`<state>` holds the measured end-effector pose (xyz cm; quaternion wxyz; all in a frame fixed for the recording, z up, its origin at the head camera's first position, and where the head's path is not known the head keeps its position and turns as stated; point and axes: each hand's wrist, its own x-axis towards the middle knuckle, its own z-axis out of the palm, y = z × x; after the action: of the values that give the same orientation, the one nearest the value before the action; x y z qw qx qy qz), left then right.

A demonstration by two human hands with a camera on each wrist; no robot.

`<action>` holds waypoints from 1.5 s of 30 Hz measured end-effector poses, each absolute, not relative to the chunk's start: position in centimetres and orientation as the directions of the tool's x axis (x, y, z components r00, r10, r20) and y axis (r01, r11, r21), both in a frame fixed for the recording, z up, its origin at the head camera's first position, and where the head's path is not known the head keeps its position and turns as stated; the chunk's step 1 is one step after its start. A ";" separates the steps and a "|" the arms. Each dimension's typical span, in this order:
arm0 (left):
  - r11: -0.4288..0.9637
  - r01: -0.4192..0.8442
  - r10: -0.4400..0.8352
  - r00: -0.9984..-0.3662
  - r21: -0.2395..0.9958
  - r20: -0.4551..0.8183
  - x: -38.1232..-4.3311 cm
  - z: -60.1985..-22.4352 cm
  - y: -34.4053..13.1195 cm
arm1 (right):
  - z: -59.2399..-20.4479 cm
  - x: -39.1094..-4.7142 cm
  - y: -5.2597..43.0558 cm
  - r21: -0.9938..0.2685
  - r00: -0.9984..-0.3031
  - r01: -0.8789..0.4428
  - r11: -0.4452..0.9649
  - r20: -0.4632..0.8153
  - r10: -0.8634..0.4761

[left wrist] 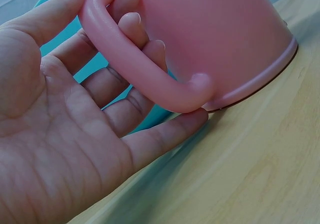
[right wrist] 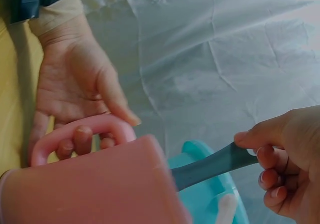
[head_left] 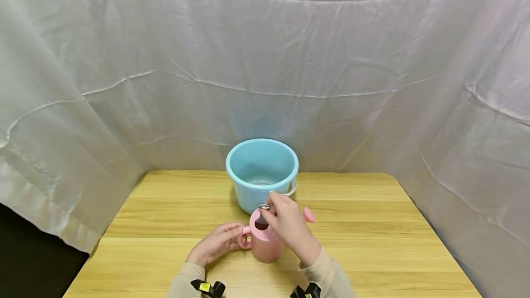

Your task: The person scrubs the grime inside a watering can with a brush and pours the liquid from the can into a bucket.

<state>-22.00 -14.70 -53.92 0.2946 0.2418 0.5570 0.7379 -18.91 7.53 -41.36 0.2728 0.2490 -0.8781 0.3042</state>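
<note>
A pink watering can (head_left: pixel 267 248) stands upright on the wooden table. My left hand (head_left: pixel 217 244) holds its looped handle (left wrist: pixel 132 59), with several fingers curled through the loop and the thumb at the top. Above the can's round opening, my right hand (head_left: pixel 290 224) pinches the end of a dark grey handled tool (right wrist: pixel 205 169) between thumb and fingers. Its flat handle has a hole at the gripped end. The tool's other end is hidden inside the can. The can's pink sprinkler head (head_left: pixel 308 215) shows beyond the right hand.
Directly behind the can stands a light blue bucket (head_left: pixel 244 194) with a white handle (head_left: pixel 292 188) hanging on its right side. A pale cloth curtain (head_left: pixel 265 59) surrounds the back and sides of the wooden table (head_left: pixel 372 233).
</note>
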 end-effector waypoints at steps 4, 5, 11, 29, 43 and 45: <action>-0.189 -0.170 0.696 -0.718 0.967 0.010 -21.9 -53.9 -14.8 | -41.1 -18.7 7.6 -0.387 -0.723 -0.607 0.694 0.630 -0.281; -0.186 -0.171 0.694 -0.720 0.968 0.006 -21.9 -53.9 -14.8 | -41.1 -18.6 7.6 -0.385 -0.724 -0.607 0.695 0.628 -0.284; -0.186 -0.166 0.691 -0.723 0.968 0.008 -22.0 -54.0 -14.8 | -41.2 -18.7 7.6 -0.392 -0.753 -0.586 0.709 0.586 -0.298; -0.225 -0.153 0.708 -0.704 0.962 0.054 -22.0 -54.1 -14.6 | -42.2 -19.0 7.6 -0.298 -0.791 -0.554 0.777 0.479 -0.381; -0.214 -0.160 0.700 -0.713 0.964 0.037 -22.0 -54.2 -14.7 | -42.0 -19.0 7.7 -0.341 -0.813 -0.512 0.788 0.488 -0.317; -0.214 -0.162 0.702 -0.711 0.963 0.036 -22.0 -54.2 -14.7 | -41.9 -19.0 7.7 -0.335 -0.793 -0.524 0.783 0.527 -0.306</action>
<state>-22.03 -14.70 -54.20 0.2919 0.2431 0.5547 0.7403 -18.97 7.67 -41.93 0.2286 0.2265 -0.9161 0.2391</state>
